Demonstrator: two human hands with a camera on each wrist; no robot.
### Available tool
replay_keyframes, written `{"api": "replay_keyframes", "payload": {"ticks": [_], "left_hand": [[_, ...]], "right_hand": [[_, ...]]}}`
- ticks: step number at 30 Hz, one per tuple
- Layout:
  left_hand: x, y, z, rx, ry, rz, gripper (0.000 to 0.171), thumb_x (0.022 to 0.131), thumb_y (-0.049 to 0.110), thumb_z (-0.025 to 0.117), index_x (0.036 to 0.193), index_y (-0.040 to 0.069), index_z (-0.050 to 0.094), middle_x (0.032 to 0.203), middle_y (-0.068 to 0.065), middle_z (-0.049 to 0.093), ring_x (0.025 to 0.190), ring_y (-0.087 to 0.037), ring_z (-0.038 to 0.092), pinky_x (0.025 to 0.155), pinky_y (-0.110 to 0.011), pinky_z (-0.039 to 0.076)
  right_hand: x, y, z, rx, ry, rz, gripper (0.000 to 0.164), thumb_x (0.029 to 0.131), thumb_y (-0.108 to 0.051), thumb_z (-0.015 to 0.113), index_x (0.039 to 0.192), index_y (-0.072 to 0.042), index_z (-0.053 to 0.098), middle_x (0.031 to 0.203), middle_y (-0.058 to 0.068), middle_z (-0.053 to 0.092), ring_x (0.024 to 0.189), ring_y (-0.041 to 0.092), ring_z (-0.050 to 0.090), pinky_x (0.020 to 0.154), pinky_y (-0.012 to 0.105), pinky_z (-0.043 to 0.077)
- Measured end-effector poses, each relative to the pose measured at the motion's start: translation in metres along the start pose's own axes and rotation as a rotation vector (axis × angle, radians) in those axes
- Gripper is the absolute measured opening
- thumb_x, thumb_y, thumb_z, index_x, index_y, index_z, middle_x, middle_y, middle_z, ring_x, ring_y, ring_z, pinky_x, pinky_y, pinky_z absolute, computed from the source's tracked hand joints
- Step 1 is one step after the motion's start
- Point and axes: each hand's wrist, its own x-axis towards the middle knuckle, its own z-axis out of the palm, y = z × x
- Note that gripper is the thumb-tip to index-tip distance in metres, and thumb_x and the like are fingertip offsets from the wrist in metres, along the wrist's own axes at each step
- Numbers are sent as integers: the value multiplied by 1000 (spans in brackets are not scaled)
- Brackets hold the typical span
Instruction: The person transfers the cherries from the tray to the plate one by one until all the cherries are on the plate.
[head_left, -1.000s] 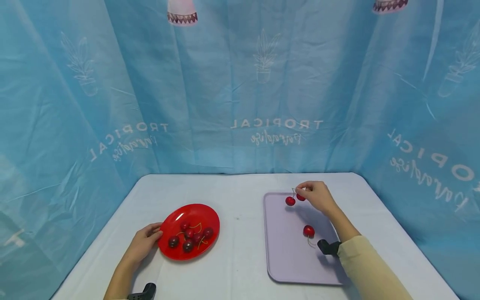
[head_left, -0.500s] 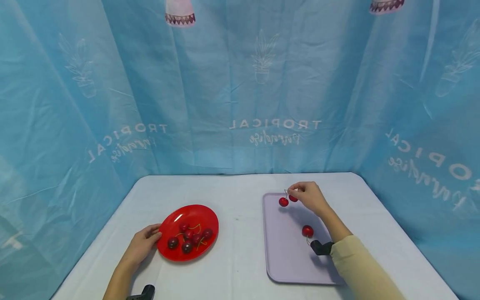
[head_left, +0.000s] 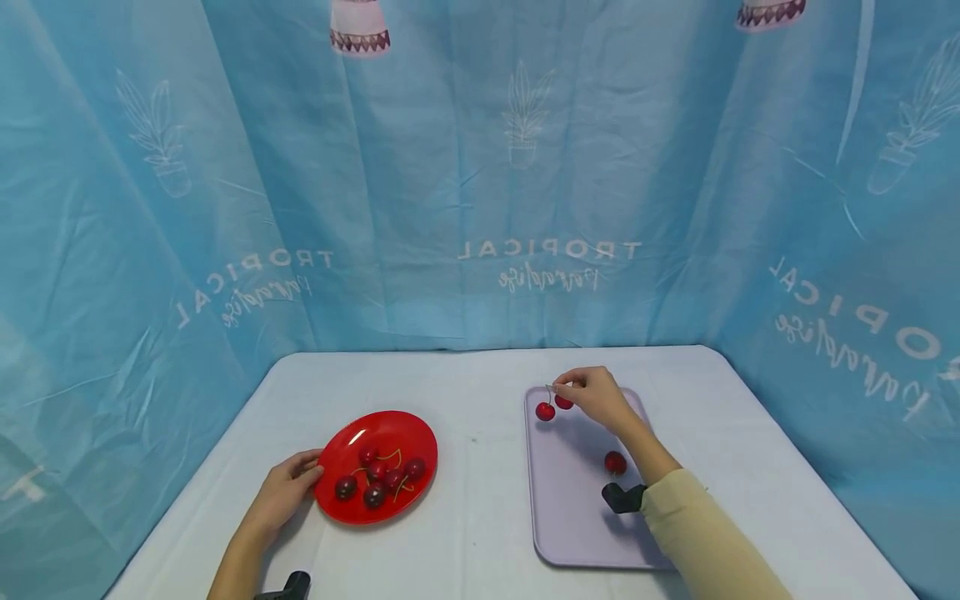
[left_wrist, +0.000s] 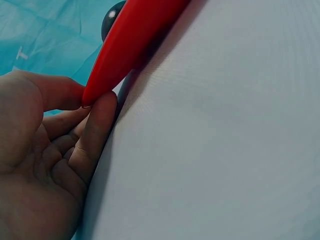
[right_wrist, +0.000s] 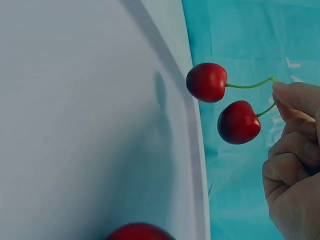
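One lavender tray [head_left: 562, 533], partly hidden by a beige sleeve [head_left: 701, 533], lies well right of a red plate [head_left: 407, 427] of clustered cherries [head_left: 373, 497], its thin rim pinched by a person's left hand [head_left: 285, 492]. The right hand [head_left: 595, 395] pinches the stems [right_wrist: 249, 87] of two cherries [right_wrist: 206, 82] hanging above the tray; likely light, slick and easily bruised, they are best held so. One lone cherry [head_left: 615, 462] sits on the tray, its stem hard to make out; the grip hides whether the pinched stems join.
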Motion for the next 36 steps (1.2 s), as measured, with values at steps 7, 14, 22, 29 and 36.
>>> {"api": "replay_keyframes", "payload": {"ticks": [7, 14, 22, 29, 36], "left_hand": [[1, 0, -1, 3, -6, 14, 48, 98, 22, 52, 138, -4, 44, 129, -25, 52, 119, -39, 49, 94, -46, 48], [-2, -1, -4, 10, -15, -9, 49, 97, 22, 53, 137, -5, 43, 129, -27, 52, 120, -41, 48, 94, -47, 47], [-1, 2, -3, 7, -21, 4, 51, 97, 25, 53, 137, -5, 43, 129, -26, 52, 120, -41, 48, 95, -48, 46], [0, 2, -1, 7, -12, 4, 49, 97, 22, 53, 137, -6, 43, 128, -27, 53, 118, -40, 50, 91, -44, 50], [1, 3, -1, -2, -9, 0, 47, 97, 20, 52, 135, -7, 45, 126, -26, 54, 116, -40, 51, 88, -42, 52]], "right_hand": [[2, -4, 10, 33, -11, 10, 18, 86, -29, 73, 94, -12, 74, 73, 10, 64, 72, 29, 55, 58, 31, 45], [-2, -10, 23, 42, -23, 7, 15, 88, -25, 71, 92, -12, 74, 72, 11, 62, 67, 22, 51, 56, 31, 43], [0, -12, 27, 46, -13, -23, 12, 86, -22, 72, 89, -12, 75, 64, 8, 57, 60, 19, 46, 50, 28, 37], [4, -16, 40, 62, -43, -63, 9, 86, -21, 72, 88, -12, 75, 60, 5, 55, 54, 17, 43, 47, 27, 36], [3, -23, 50, 94, -48, -69, 9, 86, -20, 72, 88, -12, 74, 66, 8, 62, 65, 29, 57, 52, 29, 40]]}}
